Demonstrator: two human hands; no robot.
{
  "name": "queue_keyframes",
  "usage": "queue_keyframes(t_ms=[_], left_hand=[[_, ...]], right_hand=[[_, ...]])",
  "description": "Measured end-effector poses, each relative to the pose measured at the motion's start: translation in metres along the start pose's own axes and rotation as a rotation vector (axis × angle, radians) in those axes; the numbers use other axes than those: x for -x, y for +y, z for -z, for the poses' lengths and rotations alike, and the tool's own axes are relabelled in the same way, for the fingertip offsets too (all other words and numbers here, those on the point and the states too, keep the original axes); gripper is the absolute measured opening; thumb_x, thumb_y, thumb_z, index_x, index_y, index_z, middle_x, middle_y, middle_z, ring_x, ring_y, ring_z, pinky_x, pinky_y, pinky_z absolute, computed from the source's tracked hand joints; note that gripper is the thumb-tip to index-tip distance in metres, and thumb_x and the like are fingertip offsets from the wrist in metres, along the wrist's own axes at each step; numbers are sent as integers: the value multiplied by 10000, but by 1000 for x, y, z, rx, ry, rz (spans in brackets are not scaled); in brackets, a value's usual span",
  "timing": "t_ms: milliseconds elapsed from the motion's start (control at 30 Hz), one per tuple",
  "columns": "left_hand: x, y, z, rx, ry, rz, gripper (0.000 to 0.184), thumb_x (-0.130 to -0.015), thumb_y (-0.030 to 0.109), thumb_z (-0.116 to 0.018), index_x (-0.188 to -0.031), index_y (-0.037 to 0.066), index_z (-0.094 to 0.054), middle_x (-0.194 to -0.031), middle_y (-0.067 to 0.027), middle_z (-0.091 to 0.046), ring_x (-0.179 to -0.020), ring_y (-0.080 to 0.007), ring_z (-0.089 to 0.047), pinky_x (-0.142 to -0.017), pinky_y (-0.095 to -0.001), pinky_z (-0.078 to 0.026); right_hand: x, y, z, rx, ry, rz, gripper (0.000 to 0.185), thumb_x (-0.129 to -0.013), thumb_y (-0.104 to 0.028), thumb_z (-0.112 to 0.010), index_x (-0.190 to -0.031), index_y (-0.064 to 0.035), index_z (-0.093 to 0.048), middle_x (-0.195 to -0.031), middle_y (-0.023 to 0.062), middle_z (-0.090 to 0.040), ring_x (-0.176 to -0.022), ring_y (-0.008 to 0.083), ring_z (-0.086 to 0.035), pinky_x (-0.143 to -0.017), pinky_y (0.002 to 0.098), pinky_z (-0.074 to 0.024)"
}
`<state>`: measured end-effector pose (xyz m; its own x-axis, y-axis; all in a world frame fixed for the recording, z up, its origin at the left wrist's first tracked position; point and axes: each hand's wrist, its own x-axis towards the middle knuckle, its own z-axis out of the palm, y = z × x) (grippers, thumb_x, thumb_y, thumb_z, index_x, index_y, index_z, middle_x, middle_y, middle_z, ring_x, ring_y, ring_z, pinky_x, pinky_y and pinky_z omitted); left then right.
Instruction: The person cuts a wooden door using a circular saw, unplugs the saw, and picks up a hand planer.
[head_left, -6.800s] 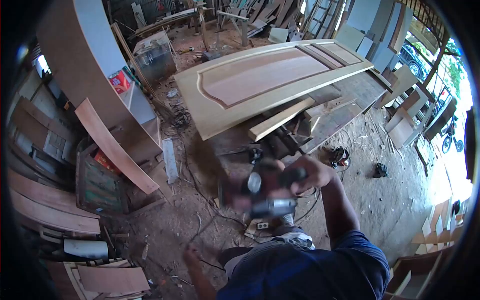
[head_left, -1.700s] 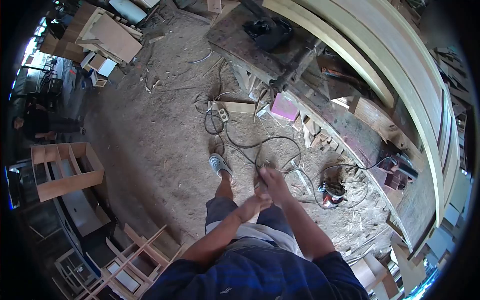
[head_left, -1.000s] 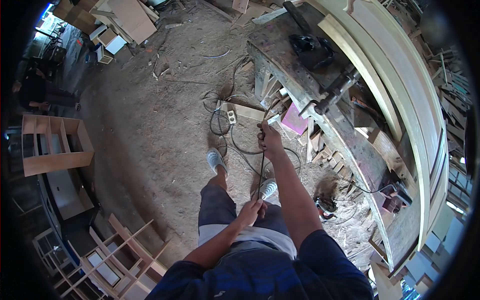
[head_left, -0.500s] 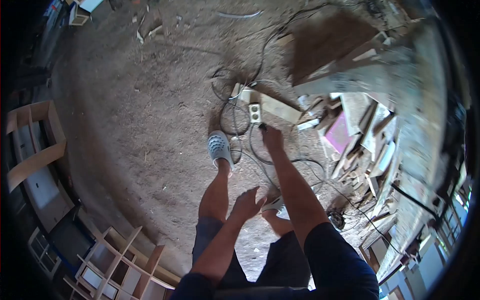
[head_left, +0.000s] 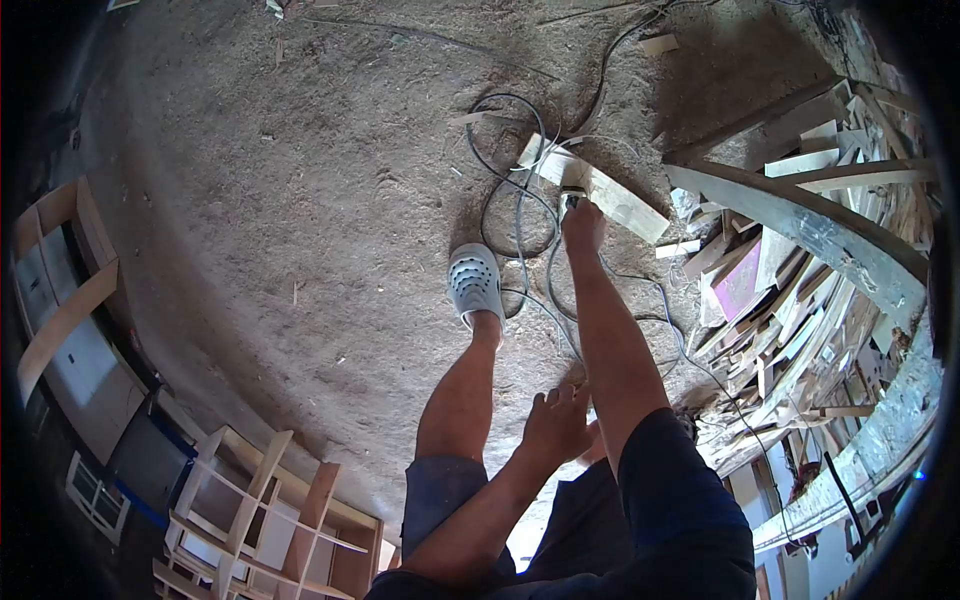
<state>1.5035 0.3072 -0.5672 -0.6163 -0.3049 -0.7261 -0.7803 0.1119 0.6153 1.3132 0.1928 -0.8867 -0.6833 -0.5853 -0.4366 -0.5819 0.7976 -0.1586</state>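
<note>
My right hand (head_left: 583,230) is closed around a small black plug (head_left: 572,202) and reaches down to a white socket block (head_left: 565,196). The plug is against the block's face; whether it is pushed in I cannot tell. Most of the block is hidden by my fingers. Beside it lies a pale wooden board (head_left: 625,203) on the dirt floor. A dark cable (head_left: 520,225) loops on the ground to the left of the block. My left hand (head_left: 557,428) hangs lower, near my knees, with its fingers loosely apart and nothing in them.
Scrap wood (head_left: 775,300) is heaped on the right, under a grey curved plank (head_left: 800,215). Wooden shelf frames (head_left: 245,490) stand at lower left. My foot in a grey clog (head_left: 474,280) is left of the cable loops.
My right hand has brought the plug up to the socket block, now largely covering it. The left hand has shifted right and its fingers point more forward. The whole view has shifted.
</note>
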Motion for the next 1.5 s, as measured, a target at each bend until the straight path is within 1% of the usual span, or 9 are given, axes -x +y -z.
queue_keyframes(t_ms=[367,733,967,1133,1200,1267,1333,1433,1500], left_hand=[[-8,6,4,-34,-66,-35,481,-972,400,-664,-1298,47,-671,-1285,-210,-677,-1150,-384,-699,-986,-541,-521],[-4,5,-3,-1,8,-51,598,-975,401,-663,-1432,29,-566,-1228,-215,-695,-1120,-406,-714,-967,-540,-530],[-5,0,-1,-16,-14,-37,633,-976,440,-668,-1444,27,-561,-1211,-223,-696,-1119,-404,-714,-970,-546,-525],[-10,-14,-3,-123,-217,22,678,-970,475,-678,-1473,39,-551,-1352,-242,-668,-1259,-417,-668,-1067,-587,-489],[-18,-12,4,-66,-338,57,717,-976,527,-665,-1515,71,-536,-1411,-255,-653,-1315,-413,-646,-1111,-618,-463],[-28,-29,-17,-82,-331,80,919,-922,680,-686,-1575,61,-499,-1477,-231,-635,-1357,-416,-621,-1155,-614,-437],[-35,-41,-22,-148,-303,21,918,-925,716,-659,-1559,67,-517,-1506,-227,-615,-1376,-405,-609,-1161,-559,-460],[-38,-51,-44,33,72,-405,578,-940,425,-760,-1392,78,-668,-1273,-227,-737,-1184,-404,-706,-1033,-492,-563],[-8,-11,-31,19,42,-347,472,-958,357,-749,-1345,90,-700,-1247,-189,-750,-1158,-378,-721,-1033,-474,-564]], right_hand=[[8,2,-6,-131,35,5,232,-975,-253,-736,-1020,-26,-737,-1006,257,-764,-958,466,-745,-858,579,-582],[-17,3,10,34,-227,-113,272,-951,-255,-720,-1084,-27,-788,-1082,263,-777,-1032,451,-761,-903,552,-613],[8,2,6,-23,-119,-113,247,-986,-259,-704,-1062,-24,-720,-1088,271,-771,-1028,464,-753,-914,560,-600],[1,0,-11,-147,-119,-213,328,-984,-229,-707,-1242,-37,-640,-1102,260,-772,-1061,475,-745,-913,580,-598],[10,24,-27,-167,-260,-179,602,-873,-269,-844,-1385,-59,-609,-1144,235,-776,-1079,468,-746,-944,578,-587],[64,30,13,-180,-67,25,734,-844,-369,-866,-1439,-45,-583,-1325,213,-688,-1210,406,-678,-1032,558,-542],[124,45,75,-244,-54,156,760,-880,-447,-816,-1449,-4,-576,-1408,227,-634,-1293,420,-612,-1118,548,-480],[218,89,188,-417,-14,319,659,-926,-435,-785,-1375,26,-639,-1388,268,-656,-1311,450,-606,-1138,534,-468],[279,108,326,-463,-149,218,448,-978,-443,-755,-1259,-94,-740,-1234,187,-751,-1178,415,-696,-1058,512,-527]])
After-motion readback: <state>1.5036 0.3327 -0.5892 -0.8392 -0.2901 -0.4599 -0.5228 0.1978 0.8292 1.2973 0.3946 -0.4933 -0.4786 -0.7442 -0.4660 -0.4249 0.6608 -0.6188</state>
